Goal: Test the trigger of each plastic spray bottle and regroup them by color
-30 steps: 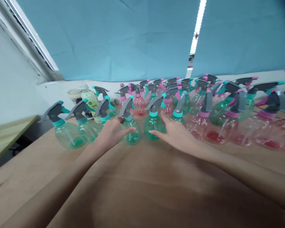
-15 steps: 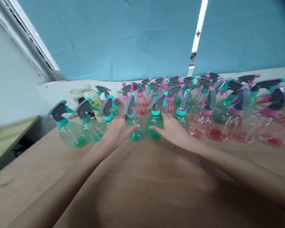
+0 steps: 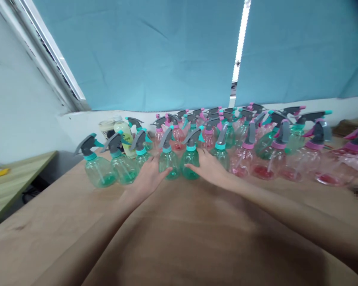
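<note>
The person's 2 arms are bare along their whole visible length, the left forearm (image 3: 86,242) and the right forearm (image 3: 286,210) alike. The left hand (image 3: 147,180) and right hand (image 3: 210,171) are bare too, with slender fingers; blur hides finer detail.

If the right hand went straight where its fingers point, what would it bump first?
Most likely the green spray bottle just beside it. The right hand points straight at that bottle, and its fingertips seem to touch the bottle's base.

Spray bottles (image 3: 179,161) on table (image 3: 179,238), before curtain (image 3: 155,51)
</note>
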Action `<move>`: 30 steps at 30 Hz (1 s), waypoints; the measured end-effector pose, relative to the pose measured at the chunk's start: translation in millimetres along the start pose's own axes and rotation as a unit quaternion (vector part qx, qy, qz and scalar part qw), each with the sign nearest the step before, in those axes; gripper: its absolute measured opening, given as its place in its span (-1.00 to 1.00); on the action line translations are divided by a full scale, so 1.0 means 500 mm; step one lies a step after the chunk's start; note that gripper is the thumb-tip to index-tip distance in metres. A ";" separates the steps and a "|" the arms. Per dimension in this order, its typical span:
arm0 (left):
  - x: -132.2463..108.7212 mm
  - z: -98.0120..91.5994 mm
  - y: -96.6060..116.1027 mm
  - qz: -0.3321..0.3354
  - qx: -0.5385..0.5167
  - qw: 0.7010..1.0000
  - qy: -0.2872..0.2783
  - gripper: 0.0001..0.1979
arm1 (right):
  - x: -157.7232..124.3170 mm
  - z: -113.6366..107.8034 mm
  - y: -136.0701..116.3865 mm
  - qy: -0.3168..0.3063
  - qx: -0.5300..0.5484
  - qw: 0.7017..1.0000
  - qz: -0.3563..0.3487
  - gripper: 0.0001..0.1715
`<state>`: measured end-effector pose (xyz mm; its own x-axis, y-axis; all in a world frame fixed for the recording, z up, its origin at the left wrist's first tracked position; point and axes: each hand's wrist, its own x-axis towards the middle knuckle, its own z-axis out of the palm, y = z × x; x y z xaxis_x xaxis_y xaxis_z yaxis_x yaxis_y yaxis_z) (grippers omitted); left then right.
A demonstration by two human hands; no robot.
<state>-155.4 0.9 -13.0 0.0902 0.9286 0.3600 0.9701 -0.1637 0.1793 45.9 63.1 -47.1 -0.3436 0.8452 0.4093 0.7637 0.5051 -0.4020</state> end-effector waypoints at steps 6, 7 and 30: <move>0.005 -0.002 0.007 -0.011 0.015 1.000 -0.016 -0.49 | -0.004 -0.003 -0.007 -0.001 -0.014 1.000 0.002 -0.25; 0.006 -0.002 0.008 -0.016 0.021 1.000 -0.016 -0.51 | -0.005 -0.003 -0.008 -0.001 -0.017 1.000 0.004 -0.24; -0.078 0.013 0.067 -0.112 0.022 0.993 -0.002 -0.60 | -0.109 -0.046 -0.013 -0.026 -0.024 0.998 -0.055 -0.22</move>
<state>-124.8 -38.7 -26.8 -0.1284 0.9414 0.3119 0.9747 0.0618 0.2147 72.4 10.0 -47.9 -0.4531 0.7941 0.4051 0.7452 0.5868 -0.3167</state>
